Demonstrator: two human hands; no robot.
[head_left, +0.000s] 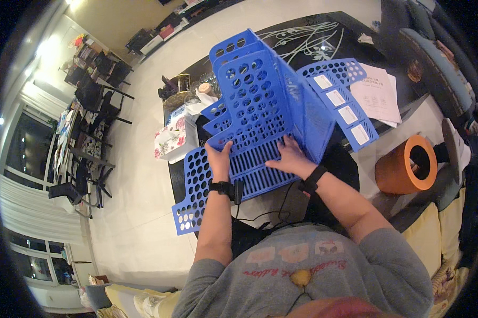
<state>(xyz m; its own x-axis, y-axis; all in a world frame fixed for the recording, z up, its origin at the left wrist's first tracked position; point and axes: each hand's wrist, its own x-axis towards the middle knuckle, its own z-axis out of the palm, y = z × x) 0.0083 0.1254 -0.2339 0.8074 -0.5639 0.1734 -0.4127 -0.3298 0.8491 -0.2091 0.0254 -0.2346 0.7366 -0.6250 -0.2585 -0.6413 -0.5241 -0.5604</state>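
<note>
A partly joined blue plastic file rack stands in front of me, with tall dividers full of round holes and a slotted lower face. My left hand grips the lower left of the rack, thumb and fingers bent at a divider's edge. On the right, my right hand grasps the slotted part, thumb on the slats and fingers at the divider's foot. Some fingertips are hidden behind the plastic. Beside my left forearm is a loose blue side panel with holes. A blue strip with white labels lies at the right.
Printed sheets lie on the dark table at the right. A floral tissue box stands to the left of the rack. An orange bin is at the right. A black cable hangs near my lap.
</note>
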